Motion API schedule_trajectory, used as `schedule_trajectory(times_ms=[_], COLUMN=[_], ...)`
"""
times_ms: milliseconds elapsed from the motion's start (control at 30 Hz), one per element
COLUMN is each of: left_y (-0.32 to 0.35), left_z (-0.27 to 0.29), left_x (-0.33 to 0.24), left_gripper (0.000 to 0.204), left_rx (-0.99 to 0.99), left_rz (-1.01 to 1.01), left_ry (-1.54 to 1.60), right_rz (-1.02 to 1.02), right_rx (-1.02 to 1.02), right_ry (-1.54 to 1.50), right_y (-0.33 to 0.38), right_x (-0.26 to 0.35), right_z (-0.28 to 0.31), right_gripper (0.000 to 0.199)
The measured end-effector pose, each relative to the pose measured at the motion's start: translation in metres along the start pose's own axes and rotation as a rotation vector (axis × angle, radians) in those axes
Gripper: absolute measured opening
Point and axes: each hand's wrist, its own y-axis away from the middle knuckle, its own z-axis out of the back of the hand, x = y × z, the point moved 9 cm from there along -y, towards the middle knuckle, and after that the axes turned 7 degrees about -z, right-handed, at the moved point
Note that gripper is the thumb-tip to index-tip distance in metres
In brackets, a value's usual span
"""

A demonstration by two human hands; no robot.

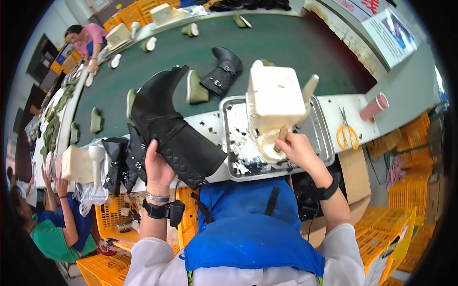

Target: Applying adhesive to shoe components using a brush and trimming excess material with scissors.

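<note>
My left hand (159, 168) is closed around the shaft of a tall black boot (174, 128) with a quilted panel and straps. The boot tilts, its sole end up to the left and its opening towards me. Pinched in my right hand (299, 148) is a short brown handle, apparently of a brush (282, 138). Its lower end dips into the pale cup at the front of a cream plastic dispenser (276, 95), so its tip is hidden. This dispenser stands in a metal tray (328, 143) scattered with black scraps and white residue.
Orange-handled scissors (347, 136) and a red cup (374, 106) are right of the tray. A black ankle boot (223, 71) and olive shoes (195, 88) lie on the green conveyor belt (267, 45). Dark boot pieces (125, 164) are at left. Two co-workers are along the left side.
</note>
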Motion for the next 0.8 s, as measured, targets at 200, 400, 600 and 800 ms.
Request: schedule_trajectory(times_ms=[200,400,600,800], left_y=[0.011,0.003,0.013,0.036], left_z=[-0.002,-0.070,-0.088,-0.053], left_x=[0.006,0.036,-0.004,-0.093], left_gripper=[0.028,0.064,0.092,0.076], left_rx=[-0.011,0.069,0.274,0.131], left_rz=[-0.055,-0.228,-0.439,-0.950], left_ry=[0.054,-0.060,-0.401,-1.648], right_rz=[0.212,0.615,0.534,0.549], right_rx=[-0.213,-0.087,-0.244,-0.244], right_ry=[-0.047,0.131,-0.224,-0.544], right_y=[0.039,0.076,0.033,-0.041], right_x=[0.071,0.167,0.181,0.207], right_z=[0.020,-0.055,-0.067,-0.045], right_gripper=[0.031,0.084,0.052,0.043])
